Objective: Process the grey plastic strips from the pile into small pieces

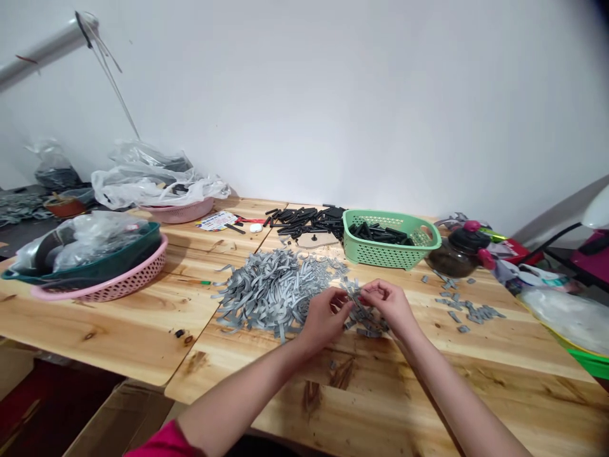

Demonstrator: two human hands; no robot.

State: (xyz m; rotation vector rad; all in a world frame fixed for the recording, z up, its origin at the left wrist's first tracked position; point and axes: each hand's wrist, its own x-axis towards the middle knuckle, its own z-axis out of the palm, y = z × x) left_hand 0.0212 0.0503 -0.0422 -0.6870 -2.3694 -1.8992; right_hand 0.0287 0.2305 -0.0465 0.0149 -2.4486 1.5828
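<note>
A large heap of grey strips (266, 289) lies on the wooden table (228, 362). At its right edge my left hand (329, 312) has its fingers curled and pressed together; what they hold is too small to make out. Just right of it, my right hand (386, 303) pinches with thumb and forefinger, its tips close to the left hand's, and the thing between them is unclear. Short grey pieces (366, 320) lie beneath and between both hands.
Behind the hands stands a green basket (390, 257) of black rods, beside a pile of black rods (311, 219). Further right are a glass pot (454, 254) and scattered grey pieces (476, 312). Stacked baskets (118, 279) with plastic bags sit at the left.
</note>
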